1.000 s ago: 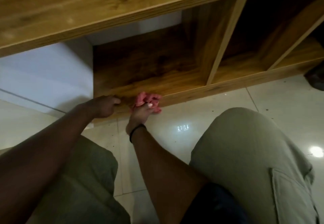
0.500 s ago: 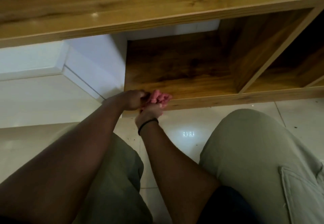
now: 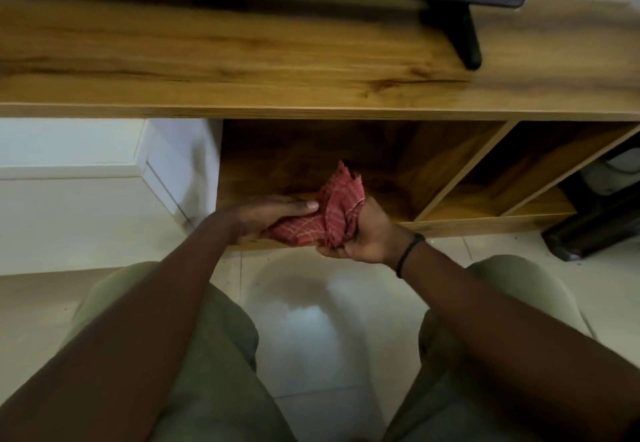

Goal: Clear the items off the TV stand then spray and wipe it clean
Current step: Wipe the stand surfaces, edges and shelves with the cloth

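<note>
Dim, soft focus, floor (image 3: 304, 317) glare

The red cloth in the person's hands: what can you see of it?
The red cloth looks like thin woven fabric with pale checked lines. It is crumpled into a bunch, one corner sticking up. The left hand grips its flatter end, thumb on top; the right hand clutches the gathered end. It is held before an open lower compartment of the TV stand; whether it touches the shelf cannot be told.
</note>
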Action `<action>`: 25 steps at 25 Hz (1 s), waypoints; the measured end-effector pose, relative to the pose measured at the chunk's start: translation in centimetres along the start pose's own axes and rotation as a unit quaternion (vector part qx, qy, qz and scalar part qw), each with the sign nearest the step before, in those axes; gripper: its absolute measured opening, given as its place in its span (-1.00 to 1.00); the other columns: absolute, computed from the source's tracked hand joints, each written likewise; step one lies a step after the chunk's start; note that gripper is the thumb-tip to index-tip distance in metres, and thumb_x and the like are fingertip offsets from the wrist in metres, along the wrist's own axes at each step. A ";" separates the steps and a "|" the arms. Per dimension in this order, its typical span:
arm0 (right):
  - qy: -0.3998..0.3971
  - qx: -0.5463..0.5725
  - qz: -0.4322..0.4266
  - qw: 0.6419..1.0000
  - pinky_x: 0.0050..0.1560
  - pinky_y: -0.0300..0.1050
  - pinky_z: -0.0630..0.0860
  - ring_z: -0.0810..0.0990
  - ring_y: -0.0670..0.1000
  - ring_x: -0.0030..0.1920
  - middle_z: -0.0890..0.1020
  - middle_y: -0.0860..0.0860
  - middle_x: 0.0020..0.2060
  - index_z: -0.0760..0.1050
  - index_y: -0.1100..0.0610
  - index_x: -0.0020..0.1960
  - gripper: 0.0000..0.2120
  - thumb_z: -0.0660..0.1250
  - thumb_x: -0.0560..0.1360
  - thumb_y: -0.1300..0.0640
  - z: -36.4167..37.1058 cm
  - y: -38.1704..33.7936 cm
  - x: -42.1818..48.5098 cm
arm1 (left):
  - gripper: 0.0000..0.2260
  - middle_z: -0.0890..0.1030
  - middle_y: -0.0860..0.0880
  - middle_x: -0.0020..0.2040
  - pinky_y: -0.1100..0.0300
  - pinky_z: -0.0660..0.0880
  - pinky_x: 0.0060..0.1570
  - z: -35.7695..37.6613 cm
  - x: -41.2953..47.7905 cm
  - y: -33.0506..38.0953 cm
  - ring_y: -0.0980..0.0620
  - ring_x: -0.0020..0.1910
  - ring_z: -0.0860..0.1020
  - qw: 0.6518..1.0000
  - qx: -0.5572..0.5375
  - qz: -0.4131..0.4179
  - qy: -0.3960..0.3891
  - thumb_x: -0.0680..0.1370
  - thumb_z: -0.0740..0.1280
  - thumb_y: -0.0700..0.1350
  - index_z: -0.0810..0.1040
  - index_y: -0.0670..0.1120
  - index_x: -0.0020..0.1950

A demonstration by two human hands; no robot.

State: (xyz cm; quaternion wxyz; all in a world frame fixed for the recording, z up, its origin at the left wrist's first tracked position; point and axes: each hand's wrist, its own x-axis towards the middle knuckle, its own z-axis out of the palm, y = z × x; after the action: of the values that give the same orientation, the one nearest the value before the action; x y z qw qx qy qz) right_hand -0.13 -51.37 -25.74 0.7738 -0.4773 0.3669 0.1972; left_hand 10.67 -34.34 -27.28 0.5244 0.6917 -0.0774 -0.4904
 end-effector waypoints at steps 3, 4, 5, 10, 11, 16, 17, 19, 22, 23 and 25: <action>0.033 -0.032 0.012 0.999 -0.07 0.18 0.70 0.70 0.28 0.14 0.67 0.24 0.20 0.55 0.03 0.34 -0.14 -0.13 0.51 -0.57 -4.0 -2.3 -2.8 | -0.74 0.67 -0.15 0.19 0.00 0.59 0.22 2.2 1.0 1.7 -0.09 0.15 0.67 0.999 0.019 0.008 -0.049 0.58 0.44 -0.14 0.60 -0.13 0.26; 0.065 -0.037 -0.008 0.997 -0.05 0.20 0.70 0.67 0.29 0.16 0.64 0.23 0.22 0.53 0.02 0.34 -0.13 -0.16 0.50 -0.58 -4.7 -2.7 -3.0 | -0.74 0.67 -0.19 0.18 -0.03 0.59 0.22 2.9 1.5 2.2 -0.14 0.18 0.66 0.999 0.024 0.013 -0.039 0.59 0.43 -0.17 0.59 -0.16 0.27; 0.096 -0.042 -0.037 0.994 -0.01 0.20 0.69 0.66 0.27 0.17 0.65 0.19 0.21 0.52 -0.01 0.32 -0.16 -0.15 0.51 -0.57 -4.8 -3.2 -3.1 | -0.76 0.67 -0.21 0.17 -0.07 0.59 0.23 3.4 2.0 2.8 -0.18 0.19 0.65 0.999 0.028 0.015 -0.014 0.59 0.41 -0.19 0.60 -0.17 0.26; 0.175 -0.165 -0.143 0.960 0.12 0.02 0.65 0.68 0.09 0.17 0.68 0.03 0.18 0.49 0.08 0.40 -0.54 0.44 0.57 -0.06 -2.1 -6.2 -5.5 | -0.88 0.76 -0.06 -0.04 0.06 0.68 -0.07 5.9 -0.2 6.4 -0.16 0.07 0.72 0.987 -0.132 -0.038 0.079 0.53 0.48 0.02 0.76 0.00 -0.07; 0.181 -0.158 -0.145 0.960 0.13 0.01 0.66 0.69 0.06 0.14 0.69 0.02 0.16 0.50 0.09 0.38 -0.57 0.47 0.56 0.02 -1.7 -6.0 -6.7 | -0.85 0.77 -0.03 -0.04 0.09 0.68 -0.13 6.6 -1.5 7.3 -0.11 0.01 0.74 0.983 -0.160 -0.057 0.064 0.49 0.52 0.13 0.77 0.07 -0.11; 0.133 -0.006 -0.078 0.988 -0.03 -0.08 0.64 0.69 0.03 0.06 0.72 -0.01 0.05 0.56 0.10 0.26 -0.76 0.32 0.60 0.14 -1.1 -3.6 -13.5 | -0.13 0.63 0.01 0.28 0.00 0.66 0.10 10.3 -7.8 8.5 0.00 0.14 0.69 0.987 -0.101 -0.103 0.070 0.31 0.56 0.36 0.37 0.08 0.53; 0.128 0.013 -0.054 0.990 0.05 -0.01 0.64 0.67 0.08 0.07 0.71 0.04 0.05 0.57 0.15 0.25 -0.76 0.25 0.63 0.18 -0.9 -2.7 -14.8 | -0.13 0.62 0.04 0.27 0.02 0.65 0.08 11.2 -9.6 8.3 0.03 0.13 0.69 0.988 -0.086 -0.105 0.075 0.34 0.55 0.34 0.31 0.09 0.54; 0.165 0.042 -0.022 0.985 0.10 0.01 0.62 0.67 0.09 0.00 0.71 0.09 -0.02 0.56 0.16 0.27 -0.76 0.22 0.66 0.25 0.2 -0.6 -18.4 | -0.38 0.65 0.07 0.19 0.08 0.65 0.01 13.0 -13.9 7.7 0.02 0.10 0.69 0.986 -0.059 -0.111 0.111 0.46 0.53 0.17 0.42 0.05 0.45; 0.223 -0.032 -0.068 0.972 0.01 -0.09 0.68 0.70 -0.04 -0.06 0.71 -0.09 -0.05 0.46 -0.03 0.37 -0.67 0.37 0.63 0.13 3.3 -0.6 -24.8 | -0.69 0.69 0.00 0.12 0.01 0.67 0.06 14.8 -21.7 9.7 -0.05 0.11 0.68 0.966 -0.108 -0.127 0.197 0.57 0.47 -0.02 0.58 0.00 0.29; 0.218 -0.077 -0.096 0.968 0.01 -0.12 0.69 0.70 -0.10 -0.04 0.70 -0.17 -0.07 0.45 -0.12 0.34 -0.67 0.37 0.62 0.12 4.7 -1.8 -27.1 | -0.69 0.68 0.01 0.15 0.02 0.66 0.08 15.0 -24.3 11.1 -0.01 0.12 0.67 0.967 -0.100 -0.110 0.208 0.58 0.45 -0.02 0.55 0.00 0.32; 0.197 -0.173 -0.125 0.957 -0.06 -0.23 0.67 0.67 -0.16 -0.07 0.65 -0.31 -0.15 0.49 -0.17 0.32 -0.65 0.30 0.61 0.17 7.7 -5.4 -31.7 | -0.65 0.64 0.07 0.18 0.09 0.67 0.06 15.0 -29.1 15.2 0.12 0.10 0.66 0.971 -0.036 -0.066 0.228 0.61 0.41 -0.05 0.45 0.07 0.37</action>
State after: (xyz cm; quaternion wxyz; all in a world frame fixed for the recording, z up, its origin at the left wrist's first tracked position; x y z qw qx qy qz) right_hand -14.42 -45.66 3.57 0.6101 -0.6754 0.4095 0.0621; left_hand -9.30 -32.64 2.74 0.5193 0.7693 0.1082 -0.3561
